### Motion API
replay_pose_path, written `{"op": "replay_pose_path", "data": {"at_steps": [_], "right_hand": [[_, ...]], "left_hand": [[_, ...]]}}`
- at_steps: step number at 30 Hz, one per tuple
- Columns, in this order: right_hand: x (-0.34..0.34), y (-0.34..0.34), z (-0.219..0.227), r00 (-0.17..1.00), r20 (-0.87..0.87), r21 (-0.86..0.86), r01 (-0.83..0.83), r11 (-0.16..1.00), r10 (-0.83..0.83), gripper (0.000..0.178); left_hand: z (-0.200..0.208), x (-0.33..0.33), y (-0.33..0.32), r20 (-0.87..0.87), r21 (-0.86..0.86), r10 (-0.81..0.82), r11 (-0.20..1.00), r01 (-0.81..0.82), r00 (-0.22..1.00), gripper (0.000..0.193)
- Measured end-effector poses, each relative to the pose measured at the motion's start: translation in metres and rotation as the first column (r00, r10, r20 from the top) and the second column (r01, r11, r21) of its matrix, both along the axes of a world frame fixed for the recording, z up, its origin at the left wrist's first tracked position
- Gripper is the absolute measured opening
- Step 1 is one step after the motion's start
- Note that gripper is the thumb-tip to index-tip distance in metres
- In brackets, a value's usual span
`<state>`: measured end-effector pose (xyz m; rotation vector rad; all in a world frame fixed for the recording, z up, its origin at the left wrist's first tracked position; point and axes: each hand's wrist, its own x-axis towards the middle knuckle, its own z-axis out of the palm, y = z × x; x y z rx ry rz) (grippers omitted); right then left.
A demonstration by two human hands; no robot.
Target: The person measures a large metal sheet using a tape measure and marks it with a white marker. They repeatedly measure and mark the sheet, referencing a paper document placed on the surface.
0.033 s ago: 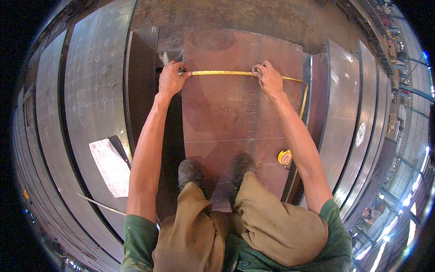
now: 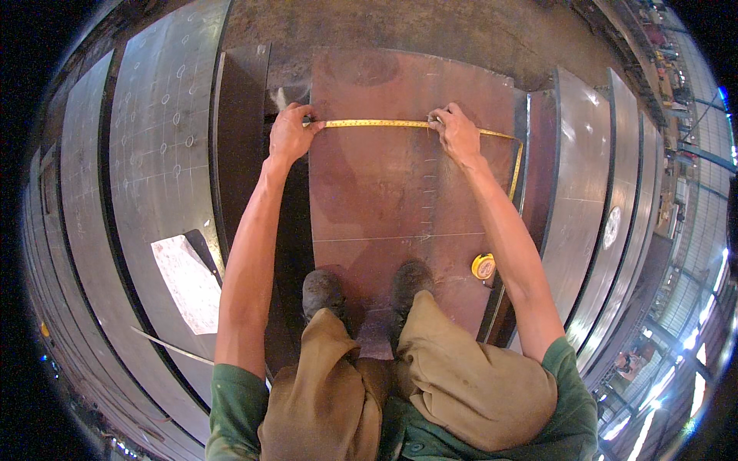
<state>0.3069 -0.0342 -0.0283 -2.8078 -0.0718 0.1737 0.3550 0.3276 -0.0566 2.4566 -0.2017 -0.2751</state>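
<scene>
Two hands of mine are on the yellow tape blade (image 2: pixel 377 123), stretched across the reddish-brown metal plate (image 2: pixel 369 192). The fingers of my left hand (image 2: pixel 289 137) pinch its end at the plate's left edge; those of my right hand (image 2: pixel 460 140) are closed on it farther along, right of the middle. Beyond them the blade bends near the right edge and runs back toward me. The yellow tape case (image 2: pixel 483 266) lies beside my right forearm (image 2: pixel 507 238). A white sheet (image 2: pixel 184 288) rests to my left.
</scene>
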Motion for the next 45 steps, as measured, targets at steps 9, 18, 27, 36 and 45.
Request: {"op": "replay_pose_path", "data": {"at_steps": [9,18,27,36,45], "right_hand": [[0.001,-0.006,-0.003,1.000,0.000,-0.049,-0.026,0.998,0.026,0.021],[0.000,0.002,0.003,1.000,0.024,-0.027,-0.012,1.000,0.012,0.016],[0.003,0.002,0.004,1.000,-0.021,-0.070,-0.008,0.997,0.006,0.017],[0.004,-0.002,0.000,1.000,-0.022,-0.059,-0.022,0.998,0.021,0.016],[0.004,-0.001,-0.001,1.000,-0.030,-0.058,-0.004,0.998,0.002,0.017]], "left_hand": [[0.001,0.001,-0.003,-0.034,-0.026,0.020,0.999,-0.021,0.999,0.026],[-0.001,0.003,-0.004,-0.021,-0.010,0.027,1.000,-0.028,0.999,0.026],[0.002,0.003,-0.006,-0.012,-0.008,0.039,0.999,-0.039,0.999,0.022],[0.005,0.003,-0.007,-0.009,-0.013,0.038,0.999,-0.038,0.999,0.023],[-0.002,0.002,-0.005,0.042,-0.029,0.024,0.999,-0.023,0.999,0.023]]}}
